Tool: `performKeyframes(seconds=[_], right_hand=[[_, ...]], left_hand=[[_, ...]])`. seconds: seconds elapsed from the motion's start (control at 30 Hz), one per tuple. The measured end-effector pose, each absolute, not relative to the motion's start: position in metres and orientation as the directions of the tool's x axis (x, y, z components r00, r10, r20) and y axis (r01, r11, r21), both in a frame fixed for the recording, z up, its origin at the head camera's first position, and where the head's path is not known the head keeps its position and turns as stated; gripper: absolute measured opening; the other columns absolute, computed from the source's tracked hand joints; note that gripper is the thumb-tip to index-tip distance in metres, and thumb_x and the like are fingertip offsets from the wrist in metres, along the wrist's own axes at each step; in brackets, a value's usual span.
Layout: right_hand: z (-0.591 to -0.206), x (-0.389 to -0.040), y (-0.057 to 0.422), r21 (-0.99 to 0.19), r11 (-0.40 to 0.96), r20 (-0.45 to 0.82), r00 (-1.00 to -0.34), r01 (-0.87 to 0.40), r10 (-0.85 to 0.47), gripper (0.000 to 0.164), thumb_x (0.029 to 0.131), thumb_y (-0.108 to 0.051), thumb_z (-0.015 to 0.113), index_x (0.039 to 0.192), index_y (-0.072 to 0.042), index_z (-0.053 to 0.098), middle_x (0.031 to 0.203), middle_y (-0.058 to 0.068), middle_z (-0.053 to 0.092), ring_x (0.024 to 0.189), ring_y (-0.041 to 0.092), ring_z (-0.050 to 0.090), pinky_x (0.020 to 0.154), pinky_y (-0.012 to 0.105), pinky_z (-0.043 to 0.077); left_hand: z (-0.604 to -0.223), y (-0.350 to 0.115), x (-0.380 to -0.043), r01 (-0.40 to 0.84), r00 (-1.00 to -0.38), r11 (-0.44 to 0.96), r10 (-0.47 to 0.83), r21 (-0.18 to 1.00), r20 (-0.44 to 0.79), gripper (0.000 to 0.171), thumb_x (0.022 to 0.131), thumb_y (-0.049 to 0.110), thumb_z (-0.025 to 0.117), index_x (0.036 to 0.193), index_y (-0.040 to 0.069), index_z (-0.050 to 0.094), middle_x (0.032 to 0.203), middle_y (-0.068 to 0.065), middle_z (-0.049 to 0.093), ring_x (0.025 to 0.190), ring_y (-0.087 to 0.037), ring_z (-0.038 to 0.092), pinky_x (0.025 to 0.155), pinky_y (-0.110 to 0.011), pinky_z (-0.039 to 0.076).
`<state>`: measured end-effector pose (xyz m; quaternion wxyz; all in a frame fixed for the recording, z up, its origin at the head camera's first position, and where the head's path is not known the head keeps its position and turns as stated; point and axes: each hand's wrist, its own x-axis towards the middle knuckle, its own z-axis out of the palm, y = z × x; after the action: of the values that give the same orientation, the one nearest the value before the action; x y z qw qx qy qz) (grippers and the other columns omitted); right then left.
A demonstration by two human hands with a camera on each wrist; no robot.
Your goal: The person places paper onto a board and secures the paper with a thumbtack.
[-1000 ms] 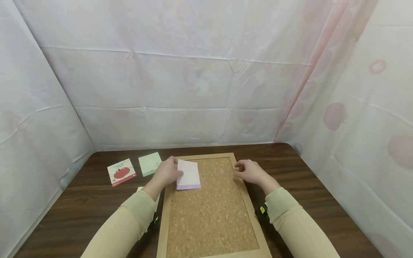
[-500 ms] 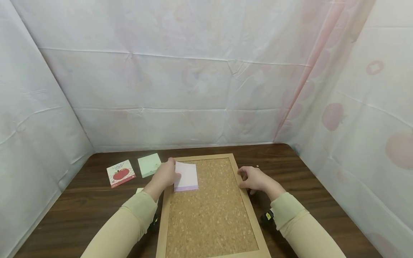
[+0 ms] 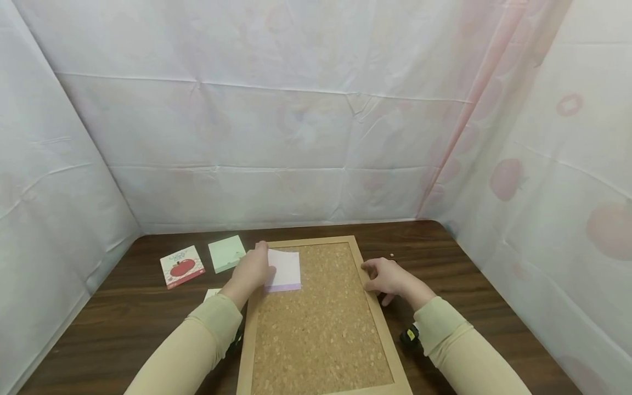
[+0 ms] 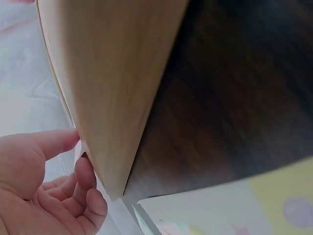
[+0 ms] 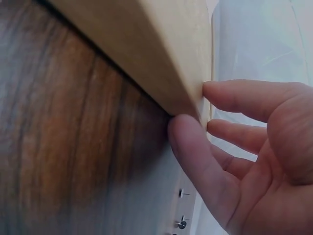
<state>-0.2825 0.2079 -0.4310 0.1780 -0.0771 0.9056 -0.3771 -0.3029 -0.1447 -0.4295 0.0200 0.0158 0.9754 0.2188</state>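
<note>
A corkboard [image 3: 321, 329] with a pale wood frame lies on the dark table. On its upper left sits a white note sheet [image 3: 283, 269] with a purple lower strip. My left hand [image 3: 253, 269] pinches the sheet's left side, thumb on top, over the frame's left edge. The left wrist view shows that thumb and bent fingers [image 4: 88, 171] meeting right at the frame's edge. Across the board, my right hand [image 3: 387, 277] grips the frame's right edge. In the right wrist view its fingertips [image 5: 212, 90] press the frame's top while another finger lies along its side.
Left of the board lie a card with a red apple [image 3: 182, 267] and a pale green notepad [image 3: 227, 253]. Another pad [image 4: 279, 205], partly hidden by my left arm, lies nearer. Several pushpins [image 5: 181, 224] lie on the table beyond my right hand. Fabric curtains [image 3: 276, 120] surround the table.
The note sheet, curved up earlier, now lies flatter on the cork, slightly left. My right hand has shifted from over the frame's right edge outward and down onto it. Pushpins have come into view.
</note>
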Motion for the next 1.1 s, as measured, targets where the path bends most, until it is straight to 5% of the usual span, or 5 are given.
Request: performKeyframes(seconds=[0.17, 0.57, 0.8, 1.1], right_hand=[[-0.431, -0.281, 0.207, -0.709, 0.705, -0.265, -0.926, -0.001, -0.269, 0.063, 0.09, -0.005, 0.073, 0.148, -0.002, 0.049, 0.103, 0.014, 0.062, 0.072, 0.025, 0.067, 0.048, 0.041, 0.057], [-0.432, -0.281, 0.205, -0.684, 0.729, -0.275, -0.927, 0.003, -0.254, 0.064, 0.091, -0.006, 0.072, 0.15, -0.003, 0.047, 0.095, 0.011, 0.062, 0.071, 0.024, 0.066, 0.048, 0.04, 0.057], [-0.433, -0.282, 0.205, -0.681, 0.733, -0.276, -0.928, 0.004, -0.252, 0.064, 0.091, -0.007, 0.072, 0.15, -0.004, 0.048, 0.094, 0.011, 0.062, 0.071, 0.024, 0.066, 0.048, 0.04, 0.057], [-0.434, -0.282, 0.205, -0.679, 0.734, -0.271, -0.929, -0.002, -0.253, 0.064, 0.09, -0.007, 0.073, 0.149, -0.004, 0.048, 0.094, 0.011, 0.062, 0.069, 0.024, 0.066, 0.047, 0.04, 0.057]], left_hand=[[-0.43, -0.143, -0.302, 0.032, -0.999, 0.918, 0.041, 0.396, -0.016, 0.063, 0.091, 0.013, 0.071, 0.143, -0.009, 0.044, 0.108, -0.027, 0.068, 0.069, -0.028, 0.061, 0.06, -0.041, 0.053], [-0.425, -0.145, -0.303, 0.066, -0.998, 0.942, 0.058, 0.328, 0.036, 0.062, 0.092, 0.02, 0.072, 0.141, -0.008, 0.048, 0.141, -0.032, 0.05, 0.111, -0.043, 0.062, 0.09, -0.058, 0.053], [-0.405, -0.157, -0.31, 0.222, -0.973, 0.938, 0.194, 0.266, 0.126, 0.05, 0.093, 0.029, 0.071, 0.131, -0.001, 0.059, 0.13, -0.022, 0.058, 0.105, -0.039, 0.064, 0.089, -0.055, 0.052], [-0.402, -0.169, -0.308, 0.35, -0.936, 0.894, 0.347, 0.281, 0.062, 0.07, 0.087, 0.041, 0.079, 0.14, 0.001, 0.056, 0.141, -0.02, 0.052, 0.127, -0.041, 0.052, 0.104, -0.058, 0.043]])
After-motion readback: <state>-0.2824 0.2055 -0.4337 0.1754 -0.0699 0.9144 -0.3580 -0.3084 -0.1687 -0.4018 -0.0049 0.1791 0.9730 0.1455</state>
